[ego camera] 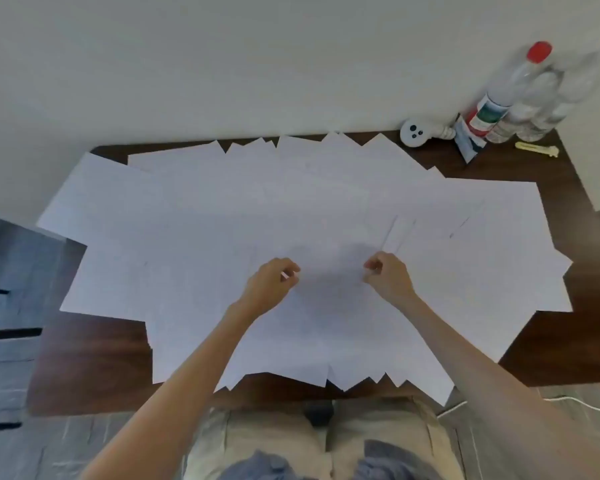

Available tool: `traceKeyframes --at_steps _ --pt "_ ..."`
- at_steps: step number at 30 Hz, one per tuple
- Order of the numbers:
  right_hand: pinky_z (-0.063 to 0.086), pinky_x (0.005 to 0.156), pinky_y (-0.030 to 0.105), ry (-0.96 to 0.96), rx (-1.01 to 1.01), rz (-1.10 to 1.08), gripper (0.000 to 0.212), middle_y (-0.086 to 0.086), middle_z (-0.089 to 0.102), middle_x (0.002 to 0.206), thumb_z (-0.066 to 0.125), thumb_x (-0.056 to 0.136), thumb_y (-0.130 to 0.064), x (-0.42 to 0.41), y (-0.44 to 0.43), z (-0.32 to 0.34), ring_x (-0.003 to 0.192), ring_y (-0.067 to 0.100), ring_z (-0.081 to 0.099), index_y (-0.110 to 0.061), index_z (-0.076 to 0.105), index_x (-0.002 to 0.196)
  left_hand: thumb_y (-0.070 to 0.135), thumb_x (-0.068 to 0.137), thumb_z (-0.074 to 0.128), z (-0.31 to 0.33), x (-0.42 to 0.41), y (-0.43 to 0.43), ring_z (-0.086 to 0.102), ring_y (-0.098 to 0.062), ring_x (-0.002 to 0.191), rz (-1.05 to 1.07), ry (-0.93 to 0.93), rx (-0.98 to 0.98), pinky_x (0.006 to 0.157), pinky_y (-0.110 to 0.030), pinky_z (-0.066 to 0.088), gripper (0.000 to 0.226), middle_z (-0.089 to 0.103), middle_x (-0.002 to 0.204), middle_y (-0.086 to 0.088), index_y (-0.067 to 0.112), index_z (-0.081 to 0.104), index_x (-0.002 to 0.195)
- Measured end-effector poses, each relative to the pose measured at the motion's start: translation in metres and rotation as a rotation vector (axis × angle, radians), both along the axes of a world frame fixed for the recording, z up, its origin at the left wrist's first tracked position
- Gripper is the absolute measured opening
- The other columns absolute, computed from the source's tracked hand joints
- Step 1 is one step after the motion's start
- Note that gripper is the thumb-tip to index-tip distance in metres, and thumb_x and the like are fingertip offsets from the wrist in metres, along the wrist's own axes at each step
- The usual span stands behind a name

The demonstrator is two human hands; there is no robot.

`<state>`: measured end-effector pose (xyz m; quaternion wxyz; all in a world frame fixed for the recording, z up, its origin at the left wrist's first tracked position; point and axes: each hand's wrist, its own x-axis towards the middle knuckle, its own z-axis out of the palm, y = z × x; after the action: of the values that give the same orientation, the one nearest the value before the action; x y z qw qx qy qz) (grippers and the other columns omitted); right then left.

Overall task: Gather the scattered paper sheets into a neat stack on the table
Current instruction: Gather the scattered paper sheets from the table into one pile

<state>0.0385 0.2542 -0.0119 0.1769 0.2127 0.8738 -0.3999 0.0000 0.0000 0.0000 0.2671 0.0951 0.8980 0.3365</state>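
**Asker:** Where are the papers lying from you?

**Me:** The paper sheets [187,220] are lying all around my hands, overlapping and covering most of the table [551,341]. The spread is running long from my left to my right. I am working at its middle, nearer my own edge than the wall side.

**Asker:** And what are your hands doing?

**Me:** My left hand [272,282] is curling its fingers and seems to be pinching a white sliver, which I take for a sheet's edge. My right hand [387,275] is curling too, right at the paper, but I cannot tell whether it is holding anything.

**Asker:** Which hand is nearer which side?

**Me:** I am judging the left one nearer the sheets jutting past the table's left edge, and the right one nearer those fanning toward the bottles [506,98]. The far row is lying ahead of both hands.

**Asker:** Anything you are not making out?

**Me:** The sheet borders in the middle are blurring together, white on white, so I am not counting them. My forearms are covering some of the near sheets.
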Motion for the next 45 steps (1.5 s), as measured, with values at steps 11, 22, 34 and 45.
traceKeyframes --at_steps 11,22,34,45 --pt "0.038 0.07 0.03 0.0 0.143 -0.19 0.035 0.005 0.049 0.106 0.074 0.075 -0.012 -0.002 0.023 -0.005 0.097 0.025 0.052 -0.008 0.054 0.104 0.019 0.09 0.063 -0.033 0.007 0.012 0.055 -0.014 0.091 -0.005 -0.069 -0.021 0.091 -0.037 0.051 0.055 0.04 0.111 0.003 0.034 0.046 0.14" --pt "0.036 0.057 0.031 -0.076 -0.018 -0.153 0.003 0.008 0.058 0.069 0.064 0.079 -0.007 -0.014 0.026 0.0 0.064 0.026 0.054 -0.006 0.061 0.078 0.012 0.091 0.06 -0.027 0.005 0.01 0.055 -0.013 0.089 0.113 -0.064 0.027 0.088 -0.037 0.052 0.051 0.044 0.113 0.001 0.029 0.047 0.138" --pt "0.031 0.054 0.029 0.005 -0.243 -0.566 0.007 0.011 0.05 0.072 0.058 0.083 -0.002 -0.025 -0.004 -0.007 0.065 0.021 0.044 -0.005 0.055 0.078 0.024 0.086 0.07 -0.016 -0.031 -0.031 0.047 -0.03 0.116 0.665 -0.012 -0.156 0.086 -0.04 0.046 0.048 0.043 0.128 -0.012 0.008 0.049 0.126" --pt "0.045 0.068 0.031 0.001 -0.328 -0.73 0.013 0.012 0.063 0.088 0.059 0.086 -0.003 -0.042 -0.018 -0.012 0.08 0.025 0.058 -0.006 0.067 0.097 0.029 0.094 0.057 -0.012 -0.051 -0.02 0.054 -0.021 0.075 0.487 -0.279 0.105 0.064 -0.029 0.04 0.024 0.061 0.082 -0.005 0.006 0.064 0.089"
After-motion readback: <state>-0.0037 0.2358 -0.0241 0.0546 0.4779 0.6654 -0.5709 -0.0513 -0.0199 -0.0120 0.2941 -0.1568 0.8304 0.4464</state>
